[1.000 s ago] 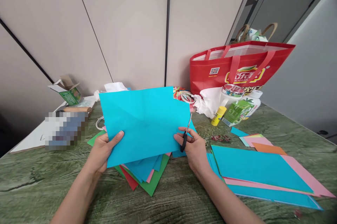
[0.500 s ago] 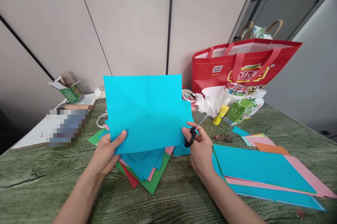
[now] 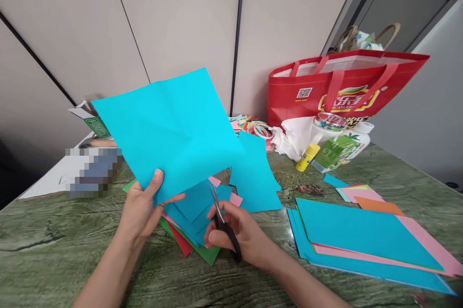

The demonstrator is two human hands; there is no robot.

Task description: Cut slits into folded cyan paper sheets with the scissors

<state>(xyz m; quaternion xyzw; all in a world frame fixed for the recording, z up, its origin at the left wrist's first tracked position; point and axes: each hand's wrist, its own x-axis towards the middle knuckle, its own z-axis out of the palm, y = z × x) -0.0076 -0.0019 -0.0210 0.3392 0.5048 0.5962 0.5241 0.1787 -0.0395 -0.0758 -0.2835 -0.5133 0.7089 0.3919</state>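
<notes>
- Since the earlier frame, the cyan paper sheet (image 3: 170, 125) has swung to the left and has tilted, and the right hand (image 3: 240, 233) has left its edge and come to the near side with the black-handled scissors (image 3: 224, 227).
- The left hand (image 3: 139, 207) alone carries the sheet now, its grip pinching near the near left corner, thumb on the front face and fingers behind.
- The sheet is raised over the tabletop (image 3: 65, 250), on the far side of the pile of coloured papers (image 3: 195, 211).
- The right grip is closed around the scissors' handles; the blades point far and a little left, apart from the sheet. I cannot tell if the blades are parted.
- To handle it well, I think, the left pinch should be firm but light, because a sheet held at one corner can bend or crease easily.
- It seems wise to keep the blade tips away from the left fingers and the sheet's near edge.
- About the pose: the left forearm (image 3: 110, 260) comes from the near left and the right forearm (image 3: 292, 272) from the near right, both slanting inward.
</notes>
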